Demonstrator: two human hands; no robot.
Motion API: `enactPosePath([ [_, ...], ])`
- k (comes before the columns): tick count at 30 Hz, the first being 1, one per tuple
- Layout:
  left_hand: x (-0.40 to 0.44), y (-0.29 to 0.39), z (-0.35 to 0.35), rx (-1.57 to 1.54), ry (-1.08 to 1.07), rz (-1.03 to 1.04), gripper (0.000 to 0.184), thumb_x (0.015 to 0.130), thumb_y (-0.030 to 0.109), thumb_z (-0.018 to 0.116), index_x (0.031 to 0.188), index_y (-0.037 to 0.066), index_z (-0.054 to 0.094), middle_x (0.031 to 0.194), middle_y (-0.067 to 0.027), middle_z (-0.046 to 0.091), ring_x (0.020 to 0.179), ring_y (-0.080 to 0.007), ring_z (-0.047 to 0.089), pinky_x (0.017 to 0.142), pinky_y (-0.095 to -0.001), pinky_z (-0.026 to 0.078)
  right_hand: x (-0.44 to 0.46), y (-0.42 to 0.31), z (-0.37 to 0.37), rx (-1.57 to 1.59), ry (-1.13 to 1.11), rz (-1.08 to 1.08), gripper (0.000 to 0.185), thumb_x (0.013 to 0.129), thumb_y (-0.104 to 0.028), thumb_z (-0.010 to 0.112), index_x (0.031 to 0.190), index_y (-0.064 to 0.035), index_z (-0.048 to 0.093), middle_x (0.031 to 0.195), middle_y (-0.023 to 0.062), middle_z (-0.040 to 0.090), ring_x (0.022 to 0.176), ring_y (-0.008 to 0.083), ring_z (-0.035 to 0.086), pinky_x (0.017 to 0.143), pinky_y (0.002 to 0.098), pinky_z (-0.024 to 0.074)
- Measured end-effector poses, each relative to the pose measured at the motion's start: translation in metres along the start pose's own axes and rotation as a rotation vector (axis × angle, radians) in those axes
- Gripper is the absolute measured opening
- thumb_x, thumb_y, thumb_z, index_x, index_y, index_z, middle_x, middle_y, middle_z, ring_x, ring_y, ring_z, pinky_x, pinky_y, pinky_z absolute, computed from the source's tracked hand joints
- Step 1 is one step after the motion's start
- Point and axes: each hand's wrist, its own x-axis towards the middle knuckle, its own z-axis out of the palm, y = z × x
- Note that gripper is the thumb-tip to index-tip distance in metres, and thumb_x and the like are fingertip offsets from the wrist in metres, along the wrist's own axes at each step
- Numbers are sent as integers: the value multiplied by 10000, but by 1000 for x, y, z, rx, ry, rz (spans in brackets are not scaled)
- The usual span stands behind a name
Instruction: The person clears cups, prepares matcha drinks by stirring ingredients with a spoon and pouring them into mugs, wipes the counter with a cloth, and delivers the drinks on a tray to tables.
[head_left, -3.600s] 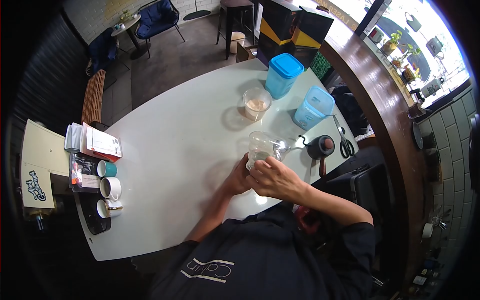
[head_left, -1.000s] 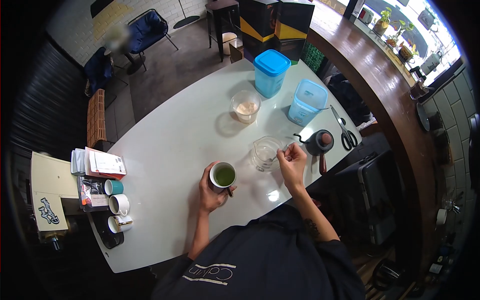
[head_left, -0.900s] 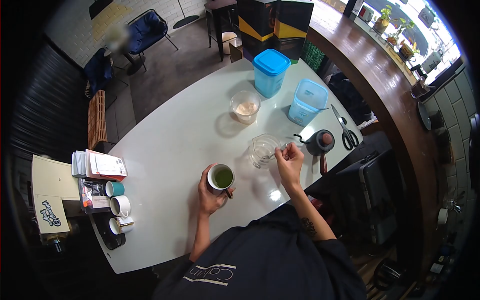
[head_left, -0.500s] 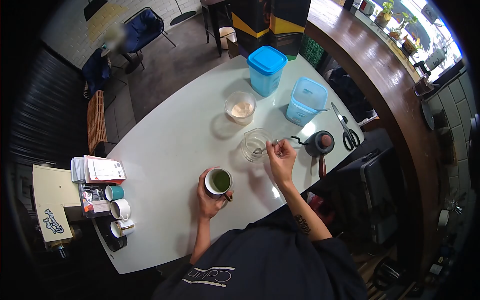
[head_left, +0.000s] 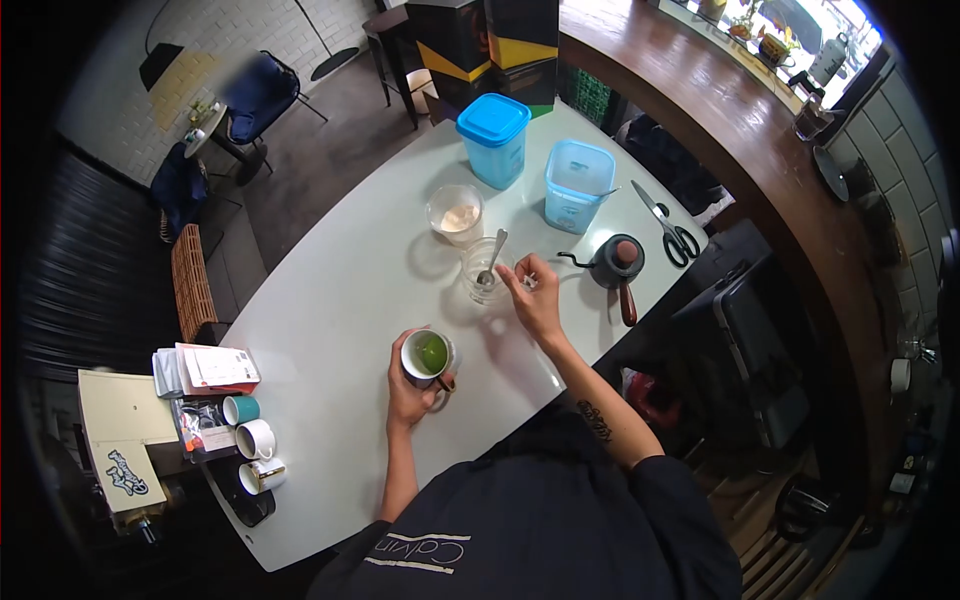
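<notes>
My left hand (head_left: 410, 400) is wrapped round a white cup (head_left: 411, 341) that holds green liquid, its handle at the lower right. To the right, a clear glass jug (head_left: 478, 292) stands on the white table (head_left: 330, 300). A metal spoon (head_left: 498, 246) leans inside it, handle up, free of my fingers. My right hand (head_left: 536, 298) is closed at the jug's right side, on what looks like its handle. Behind the jug is a clear tub (head_left: 443, 219) with pale powder.
Behind are a lidded blue container (head_left: 496, 150) and an open blue one (head_left: 572, 195). On the right lie a dark pot (head_left: 612, 270) with a wooden handle and scissors (head_left: 670, 230). Several cups, including a green one (head_left: 240, 409), and papers (head_left: 215, 367) are at left.
My right hand has gone from the spoon to the jug's side; the spoon now leans in the jug. The left hand still holds the cup, taken up since the oldest frame. The view has shifted.
</notes>
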Motion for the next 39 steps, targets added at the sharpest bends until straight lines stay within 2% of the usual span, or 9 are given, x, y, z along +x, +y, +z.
enactPosePath([
  [5,-1,9,-4,123,-91,-18,747,674,-174,637,1338,62,390,1098,-84,582,895,-181,642,750,-317,584,-15,-18,-24,-155,-25,-138,203,881,-201,676,936,-6,684,883,144,601,923,294,572,795,355,446],
  [8,-4,2,-7,217,-78,54,855,658,-220,651,1398,94,358,1072,-85,601,876,-180,660,712,-323,583,-47,-40,-58,-167,-3,-164,196,901,-180,649,971,-2,691,893,146,607,947,280,572,802,351,455],
  [10,-7,10,-8,174,-78,-84,959,659,-163,727,1467,112,288,1144,-115,600,973,-214,648,806,-356,565,-77,-48,-88,-147,-24,-28,173,918,-143,618,982,-2,694,886,145,611,913,263,579,790,337,459],
  [11,-8,-3,-19,416,-85,26,1032,665,-62,798,1504,109,221,1213,-158,584,1088,-264,606,924,-385,509,-94,-43,-104,-152,3,-1,220,954,-173,581,959,23,681,861,105,602,856,194,571,749,298,451],
  [15,-29,4,-40,687,-90,58,1018,690,97,836,1495,61,214,1216,-190,574,1141,-300,561,969,-393,465,-180,-25,-163,-24,193,225,324,1003,-210,528,868,49,668,760,34,606,704,92,554,669,234,439],
  [19,-43,38,-44,533,-306,-381,529,829,187,762,1264,-5,532,935,-83,659,805,-149,622,738,-292,518,-270,-25,-223,-78,433,372,286,993,-190,543,850,20,677,708,14,619,653,68,553,634,215,441],
  [23,-39,52,-6,359,-648,-453,217,917,183,675,1038,4,656,791,-14,650,636,-47,551,552,-210,448,-338,-37,-262,-72,691,446,228,975,-160,565,880,8,686,718,16,639,681,73,593,618,214,470],
  [30,-58,27,127,-176,-888,-520,235,952,140,611,1152,17,611,890,-39,647,674,-45,572,583,-172,448,-365,-12,-313,47,823,523,153,954,-123,582,1041,-21,658,824,47,651,688,100,624,618,233,499],
  [39,-100,-16,265,-169,-1035,-765,258,972,184,588,1181,32,599,934,-34,645,757,-61,602,646,-179,481,-317,63,-412,219,835,666,269,933,-92,584,1194,-30,568,947,94,655,742,159,667,651,278,540],
])
